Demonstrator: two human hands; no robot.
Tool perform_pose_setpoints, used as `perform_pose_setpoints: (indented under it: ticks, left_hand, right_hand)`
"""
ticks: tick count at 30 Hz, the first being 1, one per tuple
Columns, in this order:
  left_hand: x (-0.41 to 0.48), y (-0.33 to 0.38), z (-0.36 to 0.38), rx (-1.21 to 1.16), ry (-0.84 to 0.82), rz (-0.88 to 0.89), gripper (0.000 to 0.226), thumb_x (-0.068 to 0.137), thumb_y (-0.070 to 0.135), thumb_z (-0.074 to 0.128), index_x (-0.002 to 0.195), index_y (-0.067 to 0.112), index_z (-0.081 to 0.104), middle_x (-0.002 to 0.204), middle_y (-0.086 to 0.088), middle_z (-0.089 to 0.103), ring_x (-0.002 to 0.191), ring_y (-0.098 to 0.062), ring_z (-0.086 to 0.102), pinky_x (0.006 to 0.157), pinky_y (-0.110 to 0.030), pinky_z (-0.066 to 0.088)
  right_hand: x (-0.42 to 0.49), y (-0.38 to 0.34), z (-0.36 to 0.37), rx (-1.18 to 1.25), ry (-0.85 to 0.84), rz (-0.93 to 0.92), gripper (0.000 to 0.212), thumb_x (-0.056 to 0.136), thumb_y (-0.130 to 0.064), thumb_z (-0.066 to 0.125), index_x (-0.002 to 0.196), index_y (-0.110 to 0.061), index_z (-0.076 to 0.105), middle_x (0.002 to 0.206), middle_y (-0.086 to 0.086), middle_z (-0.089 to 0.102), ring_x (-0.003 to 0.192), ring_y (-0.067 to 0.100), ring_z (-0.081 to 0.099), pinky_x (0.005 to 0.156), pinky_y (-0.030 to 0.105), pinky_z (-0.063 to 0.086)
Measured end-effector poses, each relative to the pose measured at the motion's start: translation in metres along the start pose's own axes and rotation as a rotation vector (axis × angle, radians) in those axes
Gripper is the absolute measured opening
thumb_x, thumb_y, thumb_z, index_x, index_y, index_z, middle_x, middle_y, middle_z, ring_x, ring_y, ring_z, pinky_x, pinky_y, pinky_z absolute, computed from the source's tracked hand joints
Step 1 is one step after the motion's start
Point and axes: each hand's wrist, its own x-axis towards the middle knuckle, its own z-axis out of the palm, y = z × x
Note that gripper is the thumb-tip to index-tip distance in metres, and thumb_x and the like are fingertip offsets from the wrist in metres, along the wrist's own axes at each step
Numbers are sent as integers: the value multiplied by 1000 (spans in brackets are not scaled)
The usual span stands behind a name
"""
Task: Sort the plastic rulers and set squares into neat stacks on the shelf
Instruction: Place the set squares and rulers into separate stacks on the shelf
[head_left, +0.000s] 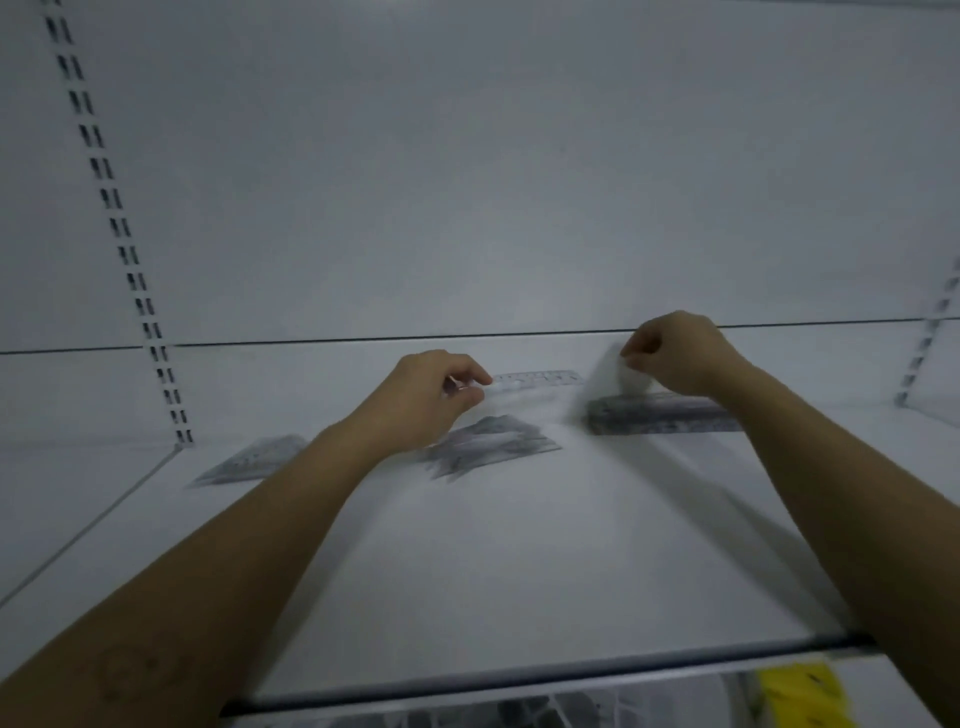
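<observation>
On the white shelf (493, 545), my left hand (431, 395) pinches the left end of a clear plastic ruler (540, 379) lying near the back. My right hand (675, 358) pinches a blurred clear piece (631, 382) just above a stack of rulers (660, 415) at the back right. A pile of clear set squares (493, 447) lies in the middle, just in front of my left hand. Another clear set square (254, 460) lies at the left. The image is blurred, so fine detail is lost.
The white back panel (519, 182) rises behind the shelf, with slotted uprights at the left (119, 228) and the right (930, 338). The shelf's front rail (545, 670) runs along the bottom. Below it a yellow item (800, 691) shows on a lower level.
</observation>
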Motion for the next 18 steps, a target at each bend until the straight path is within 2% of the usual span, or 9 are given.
perform_pose_setpoints:
  ticks: [3,6,10,13,18]
  left_hand:
    - [30,29,33,-17,-4,53,13,91,26,61,100,25,70,100,4,58,86,-8,57,77,-17,39]
    - [59,59,70,-51,-23,113,12,89,25,62,98,24,70,101,1,58,89,-11,57,83,-22,44]
    - [87,91,111,-86,-36,154,12,88,21,63,98,19,71,101,-2,59,93,-14,56,87,-25,43]
    - [105,105,136,-29,-50,214,15,88,21,63,100,17,69,100,-2,60,95,-16,56,85,-24,42]
    - [114,109,168,172,-40,285,16,89,19,59,102,19,69,97,-2,63,94,-19,54,81,-33,47]
  right_hand:
    - [-7,42,-4,38,151,91,16,89,-20,60,99,-18,73,101,3,71,90,21,61,79,26,45]
    - [-15,70,-1,15,102,174,21,89,-17,57,103,-20,72,104,4,70,86,19,59,78,24,45]
    - [-16,87,-10,20,264,256,28,86,-13,52,102,-24,72,109,2,70,100,23,62,88,29,48]
    - [-17,89,-9,-77,221,260,29,85,-16,54,107,-26,70,112,1,68,102,23,61,92,36,48]
    - [-17,90,-5,-116,97,268,27,87,-19,54,106,-27,71,109,1,70,101,23,62,93,37,49]
